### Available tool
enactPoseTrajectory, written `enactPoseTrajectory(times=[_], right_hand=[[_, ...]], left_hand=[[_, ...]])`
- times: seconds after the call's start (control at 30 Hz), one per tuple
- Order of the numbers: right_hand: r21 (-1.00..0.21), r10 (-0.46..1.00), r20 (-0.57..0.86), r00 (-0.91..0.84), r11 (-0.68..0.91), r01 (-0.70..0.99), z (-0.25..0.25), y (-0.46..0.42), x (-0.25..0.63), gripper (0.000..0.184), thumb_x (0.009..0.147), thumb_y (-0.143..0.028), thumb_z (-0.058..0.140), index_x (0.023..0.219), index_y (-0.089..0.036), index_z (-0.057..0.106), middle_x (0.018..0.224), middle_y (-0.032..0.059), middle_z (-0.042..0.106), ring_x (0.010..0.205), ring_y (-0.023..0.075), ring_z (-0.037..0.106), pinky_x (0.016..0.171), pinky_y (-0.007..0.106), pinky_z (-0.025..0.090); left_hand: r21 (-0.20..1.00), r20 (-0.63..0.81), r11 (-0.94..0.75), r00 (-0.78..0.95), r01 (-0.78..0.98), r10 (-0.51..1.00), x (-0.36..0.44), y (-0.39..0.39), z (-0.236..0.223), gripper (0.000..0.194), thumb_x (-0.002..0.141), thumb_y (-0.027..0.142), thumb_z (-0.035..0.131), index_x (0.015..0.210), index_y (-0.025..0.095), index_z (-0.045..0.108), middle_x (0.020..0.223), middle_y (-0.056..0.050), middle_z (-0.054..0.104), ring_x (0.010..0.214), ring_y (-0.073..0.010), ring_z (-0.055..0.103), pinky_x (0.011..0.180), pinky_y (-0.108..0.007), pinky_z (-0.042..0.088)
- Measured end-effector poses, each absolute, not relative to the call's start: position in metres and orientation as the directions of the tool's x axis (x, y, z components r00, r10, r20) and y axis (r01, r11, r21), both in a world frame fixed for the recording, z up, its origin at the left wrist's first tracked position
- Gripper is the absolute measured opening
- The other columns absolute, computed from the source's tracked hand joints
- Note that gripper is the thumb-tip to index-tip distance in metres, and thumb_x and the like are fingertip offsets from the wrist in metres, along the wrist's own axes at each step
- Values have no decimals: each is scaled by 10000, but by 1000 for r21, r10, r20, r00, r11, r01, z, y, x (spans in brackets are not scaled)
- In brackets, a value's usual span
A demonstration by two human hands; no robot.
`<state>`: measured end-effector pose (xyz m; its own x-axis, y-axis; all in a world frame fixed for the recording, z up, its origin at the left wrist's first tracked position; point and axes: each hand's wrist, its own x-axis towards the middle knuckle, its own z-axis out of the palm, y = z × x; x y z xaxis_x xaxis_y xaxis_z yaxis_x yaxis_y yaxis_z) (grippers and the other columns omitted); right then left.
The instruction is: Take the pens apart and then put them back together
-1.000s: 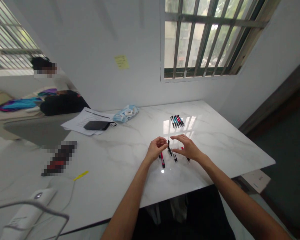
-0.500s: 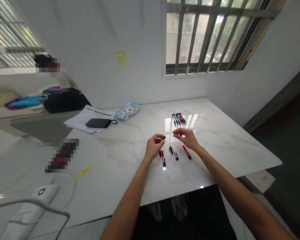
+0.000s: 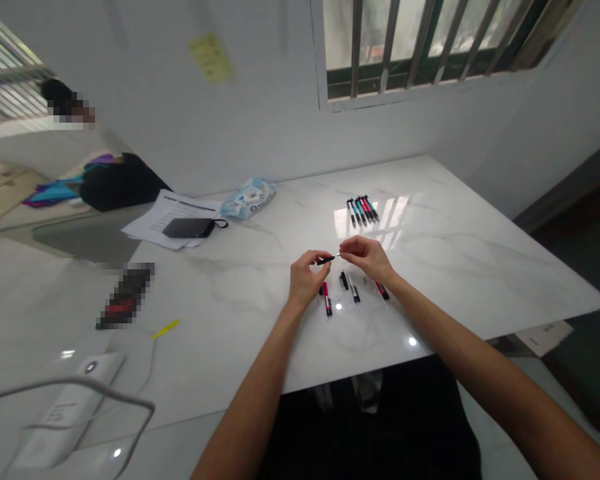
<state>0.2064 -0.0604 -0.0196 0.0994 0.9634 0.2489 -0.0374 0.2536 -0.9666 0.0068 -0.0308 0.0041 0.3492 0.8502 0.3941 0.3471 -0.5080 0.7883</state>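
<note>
Between the thumb and fingers of my left hand (image 3: 306,277) is a slim black pen part (image 3: 325,261), held roughly level and pointing right. My right hand (image 3: 373,259) pinches a tiny pale piece (image 3: 339,255) right at that part's end; its kind is too small to make out. Below the hands lie loose pen parts: a red and black barrel (image 3: 327,300) near my left wrist, black and clear pieces (image 3: 354,291) in the middle, and another red and black barrel (image 3: 382,291) partly behind my right forearm. Farther back, several pens (image 3: 363,211) lie side by side.
Papers (image 3: 147,223) with a black phone-like case (image 3: 187,228) and a blue wipes packet (image 3: 249,198) lie at the back left. A yellow tie (image 3: 166,329), a white power strip (image 3: 75,413) and a grey cable are on the left. Another person sits beyond.
My hands have come closer together, and the right fingertips now meet the end of the black pen part, which shows longer in my left hand. The view has tilted downward.
</note>
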Motion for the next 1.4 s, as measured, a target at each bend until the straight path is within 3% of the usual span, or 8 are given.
enactPoseTrajectory(times=[1.07, 1.4], right_hand=[[-956, 959, 280, 40, 274, 104, -17, -64, 210, 226, 806, -370, 811, 951, -212, 740, 932, 32, 763, 858, 176, 724, 854, 372, 621], [-956, 966, 257, 31, 250, 155, -17, -64, 211, 294, 843, -421, 787, 1055, -227, 727, 933, 42, 777, 871, 194, 742, 808, 369, 620]], left_hand=[[761, 388, -528, 389, 376, 836, 11, -31, 3, 139, 836, 192, 698, 952, 240, 758, 971, -17, 777, 876, -186, 685, 809, -333, 497], [753, 395, -539, 395, 377, 829, 11, -31, 4, 133, 830, 176, 703, 937, 237, 754, 964, -18, 777, 875, -184, 685, 811, -332, 499]])
